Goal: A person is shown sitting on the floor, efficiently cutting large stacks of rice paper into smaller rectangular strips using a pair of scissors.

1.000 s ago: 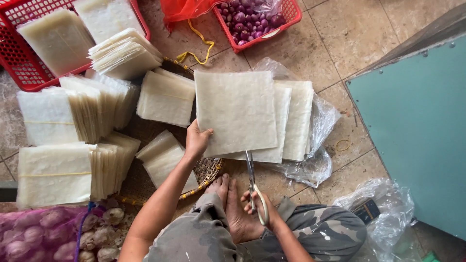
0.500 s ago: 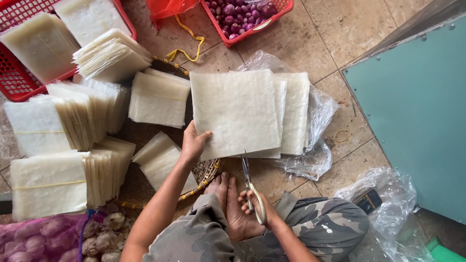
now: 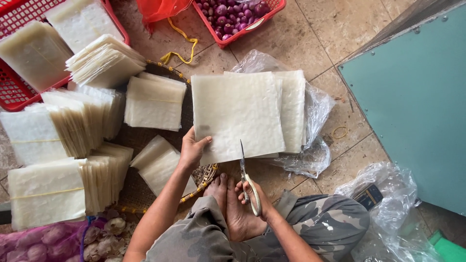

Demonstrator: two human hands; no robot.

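- One large square stack of pale, thin wrapper sheets point(image 3: 237, 112) is the thing in hand; it lies on the tiled floor point(image 3: 335, 29) just above the person's bare feet point(image 3: 233, 204), and everything below is placed relative to this stack.
- At the stack's lower left corner, the left hand point(image 3: 193, 149) pinches the edge, thumb on top and fingers curled under, lifting it slightly.
- Just below the stack's bottom edge, near its middle, the right hand point(image 3: 252, 194) is clenched through the handles of a pair of scissors point(image 3: 246, 175); the blades point up at the edge, the tip touching or barely past it.
- No cut line shows across the stack, so this cut looks only begun, or about to begin.
- Behind the stack to its right, a second full-size stack point(image 3: 292, 109) lies partly covered on a clear plastic bag point(image 3: 318, 104); it seems uncut.
- Left of the stack, many smaller square piles point(image 3: 153, 101) lie on a woven tray, several bound with rubber bands point(image 3: 46, 193); they look like finished pieces.
- Farther up and left, a red basket point(image 3: 17, 92) holds more sheets.
- Judging by this, most of the cutting looks done, with two large stacks left.
- Above the stack sits a red basket of shallots point(image 3: 238, 14); to its right, a teal panel point(image 3: 412, 102).
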